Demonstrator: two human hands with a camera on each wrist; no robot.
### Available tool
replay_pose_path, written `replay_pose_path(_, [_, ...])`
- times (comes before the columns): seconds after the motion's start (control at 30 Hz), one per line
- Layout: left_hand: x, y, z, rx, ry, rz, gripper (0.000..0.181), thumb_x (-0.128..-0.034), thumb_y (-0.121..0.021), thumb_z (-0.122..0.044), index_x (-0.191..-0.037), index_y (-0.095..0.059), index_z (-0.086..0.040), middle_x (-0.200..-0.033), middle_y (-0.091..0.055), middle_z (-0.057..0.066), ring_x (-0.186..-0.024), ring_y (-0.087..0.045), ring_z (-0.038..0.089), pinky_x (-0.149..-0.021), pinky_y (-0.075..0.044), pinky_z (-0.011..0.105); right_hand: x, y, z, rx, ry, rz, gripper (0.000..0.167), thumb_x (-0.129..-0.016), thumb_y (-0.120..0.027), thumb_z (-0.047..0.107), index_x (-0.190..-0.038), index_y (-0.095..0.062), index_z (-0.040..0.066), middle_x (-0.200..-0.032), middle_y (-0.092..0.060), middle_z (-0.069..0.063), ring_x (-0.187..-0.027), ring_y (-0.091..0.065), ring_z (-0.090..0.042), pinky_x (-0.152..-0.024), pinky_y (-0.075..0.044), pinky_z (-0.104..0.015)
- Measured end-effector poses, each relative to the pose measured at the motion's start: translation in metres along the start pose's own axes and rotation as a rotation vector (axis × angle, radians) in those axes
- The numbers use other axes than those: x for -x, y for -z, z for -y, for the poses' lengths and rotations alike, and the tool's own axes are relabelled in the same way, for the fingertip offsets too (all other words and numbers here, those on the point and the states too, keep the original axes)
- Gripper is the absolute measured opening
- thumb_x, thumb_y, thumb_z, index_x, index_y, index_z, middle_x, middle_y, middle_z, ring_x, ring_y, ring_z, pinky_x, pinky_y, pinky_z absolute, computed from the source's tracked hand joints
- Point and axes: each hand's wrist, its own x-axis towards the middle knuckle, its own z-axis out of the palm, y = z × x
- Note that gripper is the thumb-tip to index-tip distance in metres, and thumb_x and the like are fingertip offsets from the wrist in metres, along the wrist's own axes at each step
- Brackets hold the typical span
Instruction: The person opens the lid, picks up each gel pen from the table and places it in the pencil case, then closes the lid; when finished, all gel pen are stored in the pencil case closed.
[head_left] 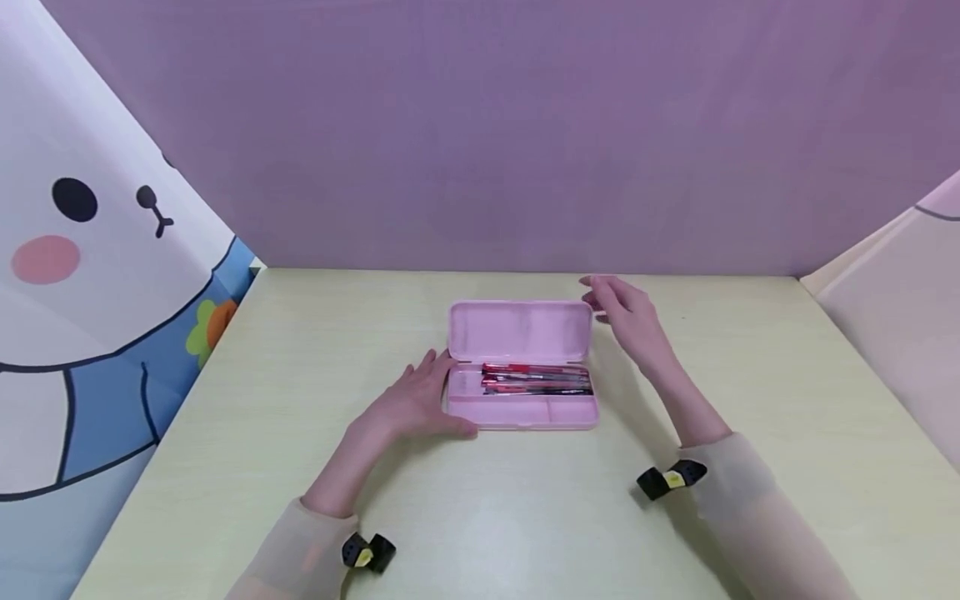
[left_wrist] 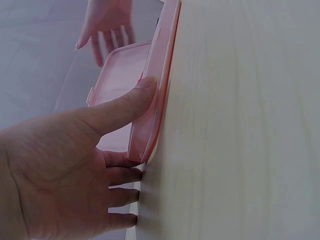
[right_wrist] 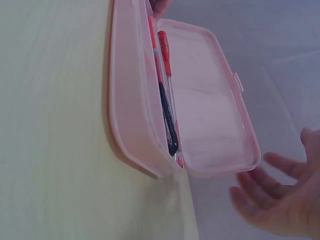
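A pink pencil case (head_left: 523,410) lies on the table with its lid (head_left: 521,332) swung back toward the far side. Inside, several pens (head_left: 536,380), some with red parts and some dark, lie side by side in the rear compartment. My left hand (head_left: 420,402) holds the case's left end, its thumb (left_wrist: 125,107) against the front wall and the fingers spread along the side. Beside the lid's outer right corner is my right hand (head_left: 628,321), fingers loosely bent with nothing between them. In the right wrist view its fingertips (right_wrist: 245,192) come close to that corner; contact cannot be told.
The pale wooden table (head_left: 555,517) runs back to a purple backdrop (head_left: 525,142). A cartoon-printed cloth (head_left: 105,317) hangs on the left, and a pale cloth (head_left: 900,317) on the right. Small black cameras sit at both wrists.
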Motion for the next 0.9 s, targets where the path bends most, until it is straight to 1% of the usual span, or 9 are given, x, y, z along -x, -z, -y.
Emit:
replay_pose_path(0.07, [0.0,0.0,0.001,-0.003,0.006,-0.003,0.106,-0.0757,-0.087,-0.049,-0.16,-0.031,-0.015,-0.171,-0.02,0.022,-0.16,-0.015,0.045,-0.125,-0.022,0.071,-0.005,0.001,-0.002,-0.054,-0.115,0.133,0.072,-0.107,-0.032,0.061,-0.146,-0.055,0.005,-0.131,-0.063,-0.026,-0.115,-0.064,-0.029,-0.104,-0.058,-0.047])
replay_pose_path(0.13, [0.0,0.0,0.002,-0.002,0.006,-0.001,0.106,-0.0759,-0.086,-0.048,-0.16,-0.03,-0.015,-0.171,-0.02,0.022,-0.16,-0.015,0.045,-0.125,-0.022,0.071,-0.009,0.001,-0.005,-0.109,-0.218,0.251,0.082,-0.106,-0.024,0.066,-0.151,-0.048,0.002,-0.137,-0.057,-0.029,-0.12,-0.061,-0.035,-0.109,-0.053,-0.056])
replay_pose_path(0.23, [-0.001,-0.001,0.002,0.008,0.002,0.002,0.107,-0.0759,-0.087,-0.048,-0.16,-0.03,-0.015,-0.171,-0.02,0.022,-0.161,-0.014,0.043,-0.127,-0.021,0.069,-0.014,-0.001,-0.011,-0.167,-0.338,0.384,0.089,-0.104,-0.02,0.069,-0.153,-0.04,-0.003,-0.139,-0.055,-0.029,-0.118,-0.063,-0.032,-0.113,-0.05,-0.056])
replay_pose_path(0.37, [-0.002,-0.002,0.002,0.018,-0.009,0.003,0.106,-0.076,-0.087,-0.047,-0.16,-0.031,-0.014,-0.171,-0.021,0.021,-0.162,-0.013,0.04,-0.129,-0.018,0.065,-0.017,-0.006,-0.019,-0.258,-0.429,0.502,0.09,-0.104,-0.018,0.069,-0.154,-0.033,-0.004,-0.133,-0.058,-0.023,-0.111,-0.065,-0.02,-0.109,-0.051,-0.045])
replay_pose_path(0.47, [-0.003,-0.002,0.002,0.015,-0.014,0.002,0.105,-0.0761,-0.087,-0.046,-0.159,-0.031,-0.014,-0.171,-0.021,0.02,-0.162,-0.012,0.039,-0.131,-0.017,0.062,-0.017,-0.008,-0.023,-0.32,-0.447,0.546,0.087,-0.104,-0.019,0.069,-0.155,-0.03,-0.001,-0.128,-0.06,-0.015,-0.108,-0.064,-0.017,-0.101,-0.052,-0.036])
replay_pose_path(0.53, [-0.003,-0.001,0.002,0.015,-0.017,0.002,0.105,-0.0761,-0.087,-0.046,-0.159,-0.031,-0.014,-0.172,-0.021,0.02,-0.162,-0.012,0.039,-0.131,-0.017,0.062,-0.016,-0.008,-0.024,-0.351,-0.448,0.551,0.085,-0.105,-0.022,0.068,-0.156,-0.028,0.0,-0.126,-0.059,-0.011,-0.107,-0.064,-0.016,-0.096,-0.053,-0.033])
replay_pose_path(0.63, [-0.003,-0.001,0.003,0.012,-0.02,0.005,0.106,-0.0762,-0.087,-0.046,-0.16,-0.03,-0.014,-0.172,-0.021,0.02,-0.162,-0.011,0.039,-0.131,-0.016,0.062,-0.014,-0.006,-0.024,-0.371,-0.42,0.544,0.079,-0.106,-0.026,0.064,-0.154,-0.03,0.001,-0.127,-0.057,-0.009,-0.107,-0.062,-0.016,-0.092,-0.054,-0.031])
replay_pose_path(0.77, [-0.003,0.001,0.004,0.004,-0.021,0.004,0.107,-0.0766,-0.086,-0.046,-0.16,-0.029,-0.013,-0.172,-0.021,0.02,-0.162,-0.011,0.039,-0.132,-0.015,0.061,-0.009,-0.004,-0.025,-0.359,-0.333,0.56,0.072,-0.108,-0.029,0.058,-0.151,-0.035,0.0,-0.135,-0.053,-0.011,-0.114,-0.06,-0.017,-0.096,-0.054,-0.032])
replay_pose_path(0.9, [-0.002,0.0,0.005,-0.013,-0.04,-0.005,0.11,-0.0783,-0.085,-0.046,-0.162,-0.025,-0.009,-0.171,-0.02,0.022,-0.161,-0.012,0.042,-0.132,-0.015,0.061,-0.003,-0.001,-0.029,-0.304,-0.238,0.576,0.07,-0.109,-0.034,0.053,-0.145,-0.046,-0.006,-0.138,-0.057,-0.015,-0.118,-0.063,-0.013,-0.103,-0.056,-0.031])
